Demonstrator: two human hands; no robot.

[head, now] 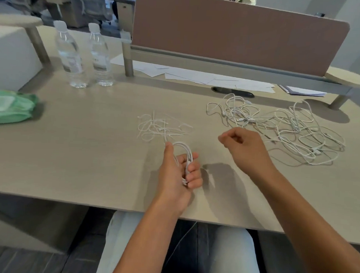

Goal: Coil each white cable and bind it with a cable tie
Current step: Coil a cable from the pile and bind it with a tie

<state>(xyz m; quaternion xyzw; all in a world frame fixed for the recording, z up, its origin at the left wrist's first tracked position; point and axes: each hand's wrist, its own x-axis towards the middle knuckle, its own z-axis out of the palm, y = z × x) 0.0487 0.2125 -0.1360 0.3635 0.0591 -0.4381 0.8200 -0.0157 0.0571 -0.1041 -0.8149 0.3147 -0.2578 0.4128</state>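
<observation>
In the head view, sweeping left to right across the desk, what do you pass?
Green wipes pack → two water bottles → loose cable ties → left hand gripping a coiled cable → right hand, fingers curled, holding nothing visible → tangled white cables.

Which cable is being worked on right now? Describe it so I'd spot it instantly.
Start at the desk's near edge, in the middle. There the left hand grips a coiled cable, a tidy bundle of white loops. Unlike the tangled cables lying loose to the right, it is neatly gathered and held.
</observation>
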